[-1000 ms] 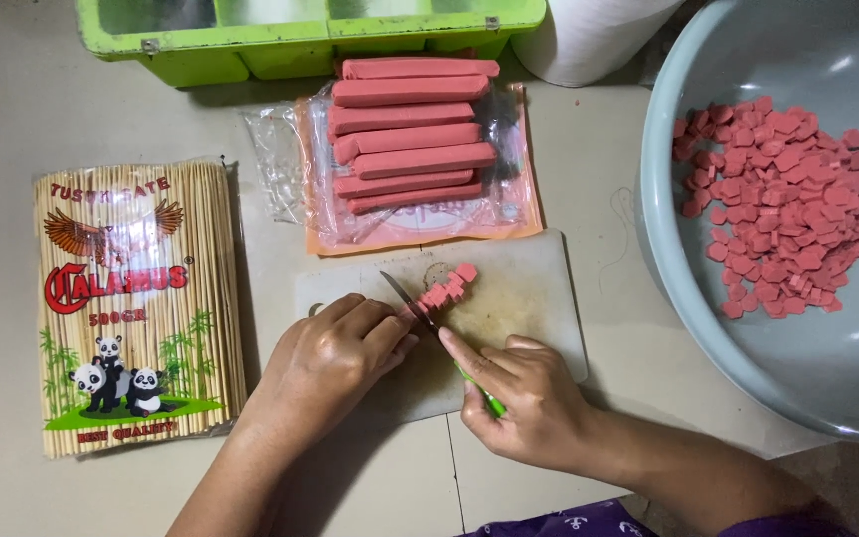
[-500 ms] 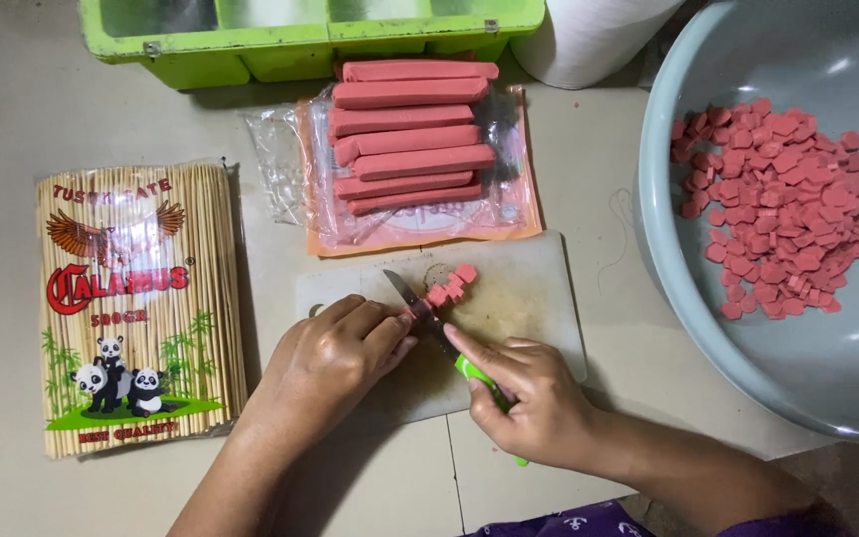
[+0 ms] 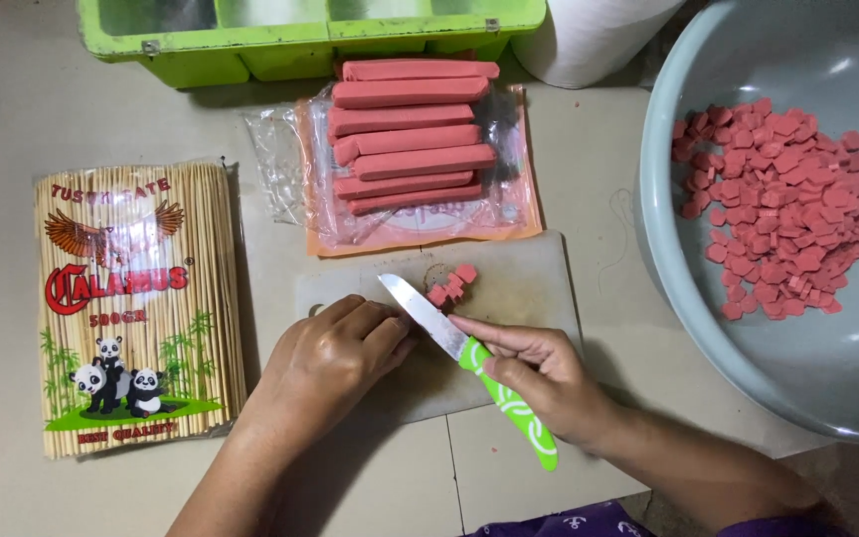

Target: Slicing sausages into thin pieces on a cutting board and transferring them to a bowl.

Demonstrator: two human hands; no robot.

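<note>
Right hand (image 3: 539,373) wraps round a knife (image 3: 469,353) w/ green-and-white handle, index finger laid along the blade's back; blade angles up-left, tip just beside the left hand's fingers. Left hand (image 3: 335,358) is curled palm-down on the cutting board (image 3: 539,288), fingers bent over sth underneath – can't tell what it holds, it's hidden by the knuckles. A small heap of pink cut pieces (image 3: 451,285) lies on the board just right of the blade, touching each other, apart from both hands.

Behind the board, an opened clear plastic pack (image 3: 290,159) lies flat w/ a stack of long pink sausage sticks (image 3: 415,134) on it, lying crosswise, approx. parallel. Further back a lime-green plastic bin (image 3: 251,45) w/ compartments, and next to it a white roll (image 3: 599,35), partly out of view.

Right side: big grey-blue bowl (image 3: 678,288), rim near the board's right edge, holding a large pile of pink diced bits (image 3: 777,209). Left side: a wrapped bundle of bamboo skewers (image 3: 131,308), flat on the pale table (image 3: 22,109), well apart from the left hand
</note>
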